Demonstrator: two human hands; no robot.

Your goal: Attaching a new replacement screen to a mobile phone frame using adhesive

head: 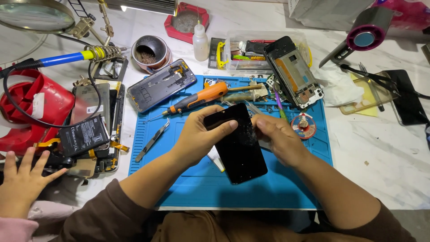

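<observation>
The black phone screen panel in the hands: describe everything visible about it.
The black phone screen panel is a thin, glossy, dark rectangle, with fine cracks or dust near its right edge. It is held tilted above the blue work mat. The left hand grips its upper left with the thumb across the face; the right hand pinches its right edge.

Glossy cracked glass phone screen (237,143)

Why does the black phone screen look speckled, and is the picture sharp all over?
Head view: light catches cracks on the black screen held between left hand and right hand; the centre is sharp, the magnifier at the corner looks stretched, shadows soft.
</observation>
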